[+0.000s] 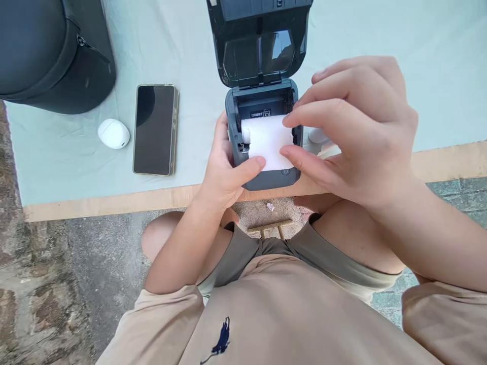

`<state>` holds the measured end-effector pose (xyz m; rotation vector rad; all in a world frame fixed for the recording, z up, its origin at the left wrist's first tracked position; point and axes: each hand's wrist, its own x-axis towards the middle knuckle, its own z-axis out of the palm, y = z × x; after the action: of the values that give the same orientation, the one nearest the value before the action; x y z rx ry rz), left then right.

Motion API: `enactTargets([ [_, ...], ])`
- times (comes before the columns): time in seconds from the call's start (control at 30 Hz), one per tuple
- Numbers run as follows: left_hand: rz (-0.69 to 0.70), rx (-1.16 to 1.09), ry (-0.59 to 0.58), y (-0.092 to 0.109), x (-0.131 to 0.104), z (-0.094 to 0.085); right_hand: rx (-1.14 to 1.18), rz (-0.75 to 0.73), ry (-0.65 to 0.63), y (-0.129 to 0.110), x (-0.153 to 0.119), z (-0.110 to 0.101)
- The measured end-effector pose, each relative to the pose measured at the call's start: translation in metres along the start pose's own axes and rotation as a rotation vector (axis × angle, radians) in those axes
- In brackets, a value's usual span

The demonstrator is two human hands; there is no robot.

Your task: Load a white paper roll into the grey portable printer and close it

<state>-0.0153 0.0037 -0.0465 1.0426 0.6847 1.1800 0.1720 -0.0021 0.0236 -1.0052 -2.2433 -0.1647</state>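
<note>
While left hand grips printer (near table edge), right hand, half-open, is at the paper.

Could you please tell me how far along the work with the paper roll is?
Seemingly done: the lid is up and the paper roll sits in the printer. In hand: the left hand holds the printer, thumb on the paper, while the right hand has thumb and forefinger at the roll's right side. Probably left: settling the paper and closing the open lid.
</note>
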Motion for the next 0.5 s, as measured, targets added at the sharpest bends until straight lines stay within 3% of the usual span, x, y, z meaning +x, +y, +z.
enactTargets([
  [0.13,-0.006,-0.027,-0.013,0.0004,-0.0002,0.0000,-0.023,0.030,-0.065,-0.0029,0.0006,-0.0006],
  [0.5,-0.053,-0.045,-0.003,0.0004,-0.0012,0.0011,0.027,0.002,-0.039,-0.0001,-0.0004,-0.0006],
])
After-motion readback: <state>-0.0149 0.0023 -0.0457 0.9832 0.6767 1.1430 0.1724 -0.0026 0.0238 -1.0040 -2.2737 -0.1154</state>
